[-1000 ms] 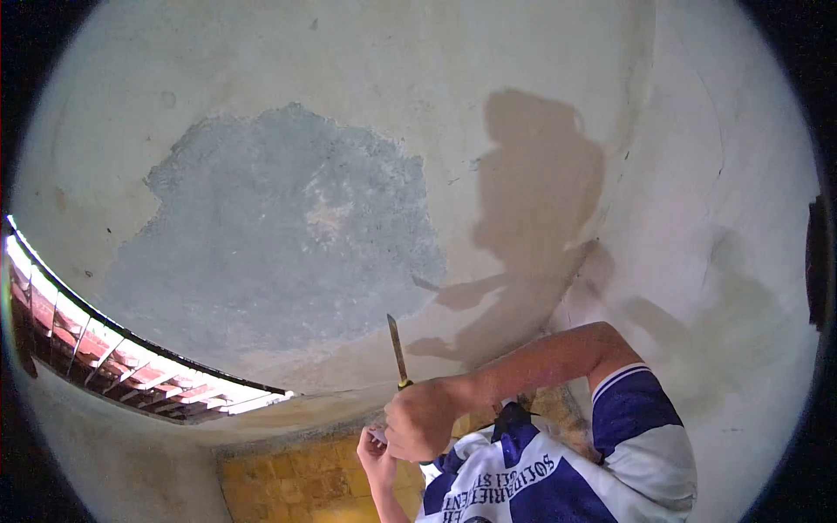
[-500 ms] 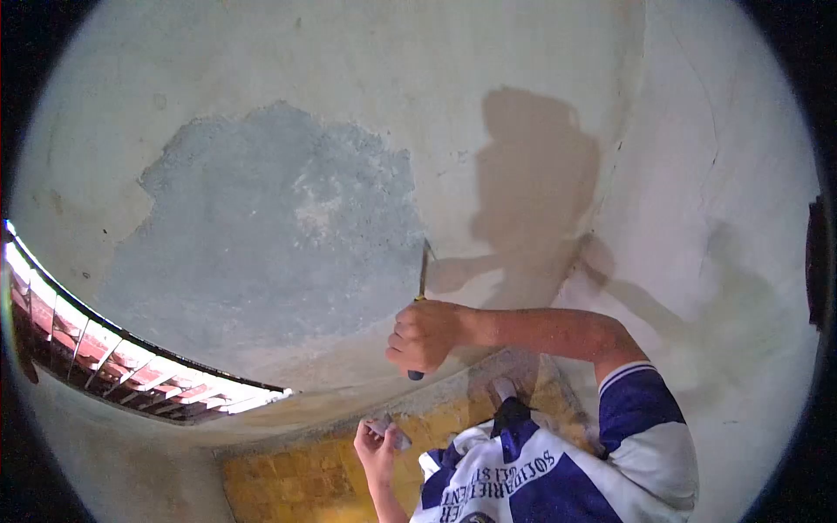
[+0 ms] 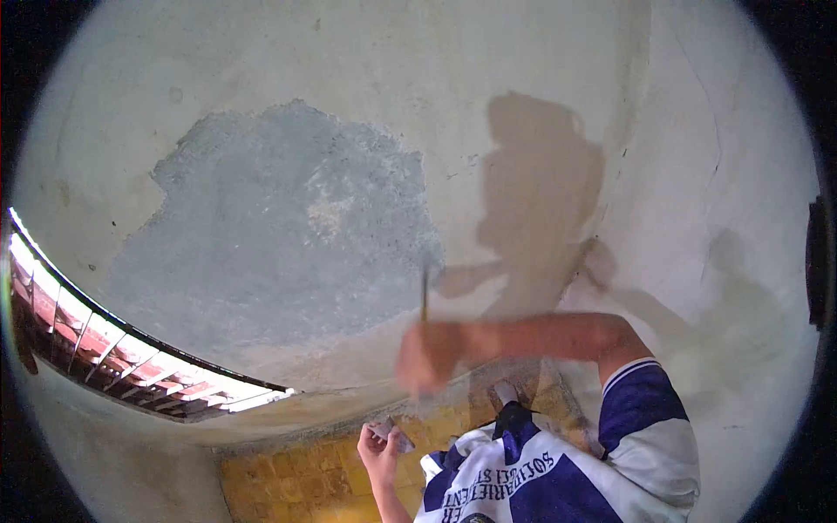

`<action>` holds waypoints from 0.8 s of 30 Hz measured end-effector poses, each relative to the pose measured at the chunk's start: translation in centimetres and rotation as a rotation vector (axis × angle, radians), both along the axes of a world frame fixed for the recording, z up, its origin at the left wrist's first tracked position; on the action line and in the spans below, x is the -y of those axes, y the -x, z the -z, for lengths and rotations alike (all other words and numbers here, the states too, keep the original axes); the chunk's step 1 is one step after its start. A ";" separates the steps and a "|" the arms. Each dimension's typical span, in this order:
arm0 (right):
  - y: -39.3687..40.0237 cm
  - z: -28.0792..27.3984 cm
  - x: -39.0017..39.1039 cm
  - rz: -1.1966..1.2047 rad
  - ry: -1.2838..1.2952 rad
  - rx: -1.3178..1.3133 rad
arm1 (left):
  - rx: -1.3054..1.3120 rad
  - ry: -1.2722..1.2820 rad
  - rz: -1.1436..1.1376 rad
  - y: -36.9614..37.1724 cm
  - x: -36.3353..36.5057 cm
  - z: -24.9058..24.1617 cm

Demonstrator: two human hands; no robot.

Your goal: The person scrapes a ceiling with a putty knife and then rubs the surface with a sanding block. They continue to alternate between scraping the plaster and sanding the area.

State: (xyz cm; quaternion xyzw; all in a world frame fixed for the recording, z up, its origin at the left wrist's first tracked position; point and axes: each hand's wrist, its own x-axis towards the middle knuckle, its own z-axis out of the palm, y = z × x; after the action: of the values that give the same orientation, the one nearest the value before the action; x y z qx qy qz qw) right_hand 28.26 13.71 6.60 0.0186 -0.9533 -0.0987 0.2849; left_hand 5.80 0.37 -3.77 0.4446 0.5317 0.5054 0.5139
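My right hand (image 3: pixel 427 359), smeared by motion, is wrapped around the handle of a scraper (image 3: pixel 425 292), whose thin blade is seen nearly edge-on. Its tip overlaps the lower right border of a grey bare patch (image 3: pixel 261 227) in the wall's pale coating. Lower down, close to my body, my left hand (image 3: pixel 377 449) is closed on a small grey flat piece (image 3: pixel 401 438) that sticks out past the fingers. What this piece is made of I cannot tell.
A barred window opening (image 3: pixel 131 366) curves along the lower left. The cracked side wall (image 3: pixel 715 174) meets the patched wall (image 3: pixel 436 70) at a corner on the right. Yellow floor tiles (image 3: pixel 288 479) lie below. My shadow (image 3: pixel 540 174) falls right of the patch.
My right hand and the scraper have shifted slightly down, blurring with the movement. The view has moved a little, and the left hand keeps its grip on the grey piece.
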 end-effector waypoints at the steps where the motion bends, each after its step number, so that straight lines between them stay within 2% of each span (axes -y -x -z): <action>1: -1.4 0.2 -2.3 0.101 -0.038 0.022 | -0.013 -0.006 0.003 0.4 0.2 -0.2; 2: -2.2 0.3 -3.6 0.199 -0.081 0.052 | -0.019 -0.017 0.003 0.5 0.3 -0.4; 3: -1.9 -1.2 -2.8 0.180 -0.031 -0.010 | -0.024 -0.033 0.007 0.5 0.0 -0.4; 6: 1.0 -1.3 1.5 -0.062 -0.076 -0.004 | -0.010 -0.046 0.000 1.2 -0.3 1.0; 9: -2.4 -2.0 -3.1 0.095 -0.084 0.036 | 0.000 -0.020 -0.028 1.0 -0.2 0.7; 11: -2.1 0.1 -3.5 0.186 -0.103 0.066 | -0.006 -0.030 -0.033 1.1 0.2 0.1; 14: 0.1 -0.1 0.5 -0.052 0.121 0.036 | -0.030 -0.039 -0.032 1.3 0.3 0.0; 15: 0.8 -0.4 2.6 -0.075 0.027 0.003 | -0.034 -0.048 -0.032 1.0 -0.2 0.1; 18: -2.5 -0.2 -4.2 -0.091 0.099 0.005 | -0.013 -0.042 -0.041 1.1 0.0 0.6; 19: -2.9 -0.2 -4.0 0.161 0.011 0.033 | -0.029 -0.037 -0.038 1.2 0.6 0.4; 22: -0.3 0.5 -1.0 -0.045 0.061 0.001 | -0.047 -0.037 -0.030 1.4 0.5 -0.1; 24: 0.4 -2.2 1.9 -0.042 -0.065 0.008 | 0.003 -0.027 -0.029 1.4 0.1 0.9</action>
State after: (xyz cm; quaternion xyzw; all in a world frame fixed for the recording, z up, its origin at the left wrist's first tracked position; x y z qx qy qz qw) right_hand 27.90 11.83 8.81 0.0484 -0.9501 -0.1233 0.2824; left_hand 4.40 0.28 -4.71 0.4429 0.5307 0.5206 0.5012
